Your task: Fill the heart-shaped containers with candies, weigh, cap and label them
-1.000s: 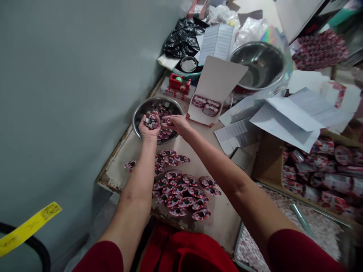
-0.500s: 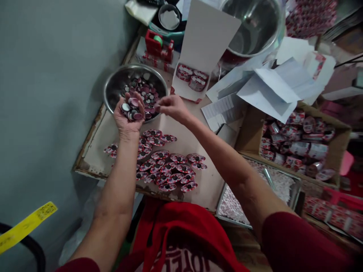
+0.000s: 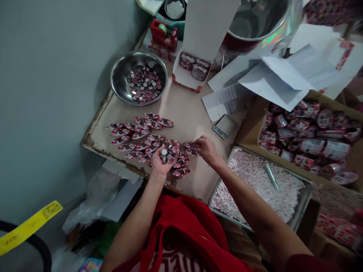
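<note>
My left hand (image 3: 159,167) is cupped palm up and holds a pile of small round caps (image 3: 169,153), some silvery white and some pink. It hovers over a cluster of red-and-white printed oval packs (image 3: 141,145) with dark round openings on top. At the cluster's right end, my right hand (image 3: 207,149) has its fingertips pinched at an oval pack (image 3: 192,152). Whatever lies between those fingertips is too small to make out. Up the table, a steel bowl (image 3: 119,81) contains many more of the caps.
Behind stand an open white box (image 3: 185,84) with printed packs, a red tape dispenser (image 3: 164,36) and a large steel pot (image 3: 255,37). To the right are a small scale (image 3: 224,126), papers (image 3: 283,81), a carton (image 3: 251,122) of packs and a metal tray (image 3: 304,200) of pale pieces.
My left hand has moved away from the bowl, right and toward me, carrying the caps. My right hand has come from beside the bowl to the right end of the packs.
</note>
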A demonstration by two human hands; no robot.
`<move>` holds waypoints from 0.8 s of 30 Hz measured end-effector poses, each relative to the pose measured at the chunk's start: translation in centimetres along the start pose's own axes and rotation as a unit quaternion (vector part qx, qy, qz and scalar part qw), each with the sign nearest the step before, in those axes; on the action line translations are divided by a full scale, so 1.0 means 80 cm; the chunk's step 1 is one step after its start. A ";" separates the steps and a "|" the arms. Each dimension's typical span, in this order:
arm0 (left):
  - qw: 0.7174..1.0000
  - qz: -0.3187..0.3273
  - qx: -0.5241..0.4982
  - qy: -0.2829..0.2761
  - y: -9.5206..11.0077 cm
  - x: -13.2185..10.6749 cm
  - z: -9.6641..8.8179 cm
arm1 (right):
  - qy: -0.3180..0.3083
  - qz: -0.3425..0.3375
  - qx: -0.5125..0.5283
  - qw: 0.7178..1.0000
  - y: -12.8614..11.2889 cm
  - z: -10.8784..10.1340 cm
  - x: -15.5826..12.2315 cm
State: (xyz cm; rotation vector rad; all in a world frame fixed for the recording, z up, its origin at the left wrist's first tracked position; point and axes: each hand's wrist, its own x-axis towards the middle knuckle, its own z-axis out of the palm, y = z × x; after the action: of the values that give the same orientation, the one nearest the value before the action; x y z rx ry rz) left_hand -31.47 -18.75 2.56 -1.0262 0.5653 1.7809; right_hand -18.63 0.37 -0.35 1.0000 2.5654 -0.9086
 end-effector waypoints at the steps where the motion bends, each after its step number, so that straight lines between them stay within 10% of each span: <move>1: 1.000 -0.005 0.009 -0.005 -0.002 0.000 -0.001 | -0.009 0.009 -0.031 0.999 -0.006 0.003 0.002; 15: 0.992 -0.070 0.080 -0.066 0.036 0.034 -0.015 | -0.050 0.127 -0.127 0.983 -0.026 0.000 0.047; 24: 0.992 -0.075 0.092 -0.031 0.000 0.034 -0.012 | 0.079 -0.218 0.014 0.973 -0.066 0.025 -0.055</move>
State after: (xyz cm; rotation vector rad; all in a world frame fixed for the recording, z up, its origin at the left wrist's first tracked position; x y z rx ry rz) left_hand -31.59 -18.09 -0.22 -0.8599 0.5863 1.5903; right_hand -18.95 -6.19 2.39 0.5357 2.9823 -1.0039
